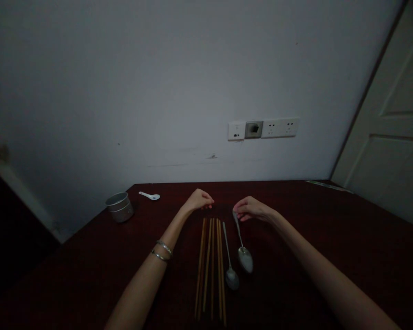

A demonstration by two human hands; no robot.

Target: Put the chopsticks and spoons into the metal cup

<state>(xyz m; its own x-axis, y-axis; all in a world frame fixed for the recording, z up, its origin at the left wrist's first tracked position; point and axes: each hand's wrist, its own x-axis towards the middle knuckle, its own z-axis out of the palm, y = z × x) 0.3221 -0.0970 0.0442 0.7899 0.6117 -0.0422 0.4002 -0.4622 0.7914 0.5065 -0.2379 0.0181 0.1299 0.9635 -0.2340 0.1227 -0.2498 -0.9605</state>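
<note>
Several wooden chopsticks (210, 266) lie side by side on the dark red table (313, 256), pointing away from me. Two metal spoons lie to their right, bowls toward me: a smaller spoon (229, 259) and a larger spoon (242, 245). My right hand (251, 209) is curled with its fingertips pinching the far handle end of the larger spoon. My left hand (199, 200) is curled loosely just beyond the far tips of the chopsticks; whether it touches them is unclear. Two bangles sit on my left wrist.
A small metal cup (119, 206) stands at the table's far left, with a white ceramic spoon (150, 196) lying beside it. The table abuts a white wall with a socket strip (263, 129). A white door (388, 137) is at right.
</note>
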